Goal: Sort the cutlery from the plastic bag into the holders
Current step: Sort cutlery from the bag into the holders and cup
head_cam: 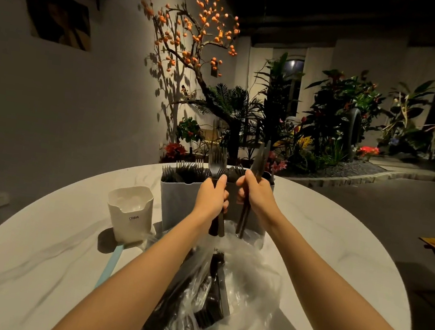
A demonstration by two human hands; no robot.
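Head view, at the middle of the frame: the left hand (211, 196) is curled round the handles of a small bunch of black forks (217, 165), tines pointing up, thumb pressed along the stems. Just beside it, the right hand (255, 193) grips a bundle of long, slim black pieces (260, 156) that stand upright — knives by their narrow flat shape, though the dim light leaves that unsure. The knuckles of the two hands nearly touch.

Directly behind the hands stands a tall grey holder (178, 204), smooth-walled and matte, its left compartment packed with black fork tines; a second section behind the right hand is mostly hidden. Left of it, apart, sits a smaller white holder (132, 214) with rounded corners, a scooped front edge and small dark lettering. A pale blue flat stick (110, 267) lies on the counter below it, running toward the lower left.

Below the hands, at the lower centre, a clear plastic bag (243, 293) lies crumpled and glossy, with more black cutlery (210, 302) heaped inside it, handles jumbled.

All of it rests on a round counter (31, 265) of pale, marble-veined stone. In the upper half — a bare branching tree with orange fruit (199, 24) against a grey wall, and dark leafy plants (336, 111) to the right.
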